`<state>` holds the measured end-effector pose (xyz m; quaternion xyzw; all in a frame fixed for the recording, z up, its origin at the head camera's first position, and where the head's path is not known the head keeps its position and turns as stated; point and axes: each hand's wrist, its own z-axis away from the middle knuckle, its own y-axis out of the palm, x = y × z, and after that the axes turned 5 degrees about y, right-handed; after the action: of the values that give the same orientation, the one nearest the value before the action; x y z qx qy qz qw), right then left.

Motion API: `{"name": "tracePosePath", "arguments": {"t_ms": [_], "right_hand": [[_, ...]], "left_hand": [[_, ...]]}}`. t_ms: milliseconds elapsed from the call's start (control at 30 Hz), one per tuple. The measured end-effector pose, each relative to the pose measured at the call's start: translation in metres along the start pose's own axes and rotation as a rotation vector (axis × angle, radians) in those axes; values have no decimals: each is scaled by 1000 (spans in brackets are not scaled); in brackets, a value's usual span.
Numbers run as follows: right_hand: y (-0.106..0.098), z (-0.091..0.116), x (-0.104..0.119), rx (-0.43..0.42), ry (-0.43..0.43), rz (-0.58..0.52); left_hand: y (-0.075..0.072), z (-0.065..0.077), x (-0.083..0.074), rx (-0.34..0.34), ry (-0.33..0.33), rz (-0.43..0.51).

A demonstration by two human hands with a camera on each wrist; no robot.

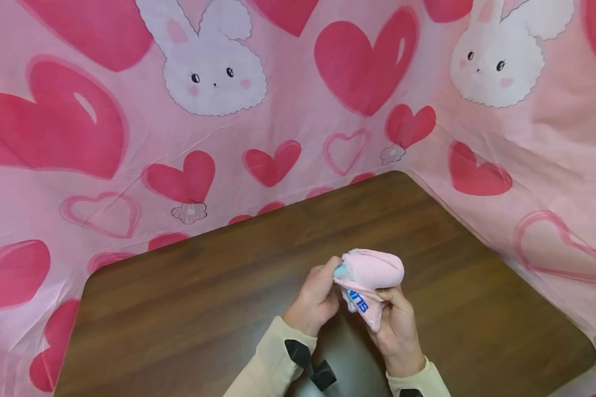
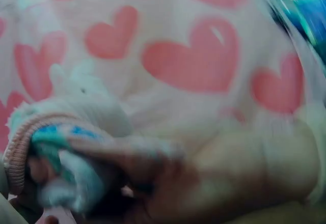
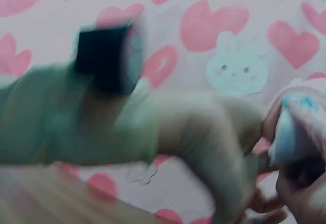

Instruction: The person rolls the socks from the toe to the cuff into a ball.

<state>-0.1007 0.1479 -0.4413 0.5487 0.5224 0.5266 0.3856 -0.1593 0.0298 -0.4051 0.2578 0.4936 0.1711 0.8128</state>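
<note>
A pink sock, bunched into a rounded bundle with a pointed flap hanging below, is held above the table between both hands. Blue lettering marks the flap, and a pale blue patch shows at its left end. My left hand pinches that left end, fingertips partly hidden behind the fabric. From below and the right, my right hand grips the bundle, thumb against the flap. The left wrist view shows the ribbed cuff spread round an opening, with pale cloth inside; this view is blurred.
Beneath the hands lies a dark brown wooden table with rounded corners. Pink cloth printed with hearts and rabbits hangs behind it and along its right side. Black straps are fastened over the beige sleeves.
</note>
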Motion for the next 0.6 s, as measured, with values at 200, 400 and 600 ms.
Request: {"name": "tracePosePath", "arguments": {"t_ms": [200,400,600], "right_hand": [[16,-7,-4,-31,20,-98],[33,-21,-7,-55,-13,-167],[34,-25,-13,-61,-131,100]], "left_hand": [[-10,-6,4,6,40,-99],[-11,-9,6,-2,31,-87],[-14,-7,9,-37,92,-176]]}}
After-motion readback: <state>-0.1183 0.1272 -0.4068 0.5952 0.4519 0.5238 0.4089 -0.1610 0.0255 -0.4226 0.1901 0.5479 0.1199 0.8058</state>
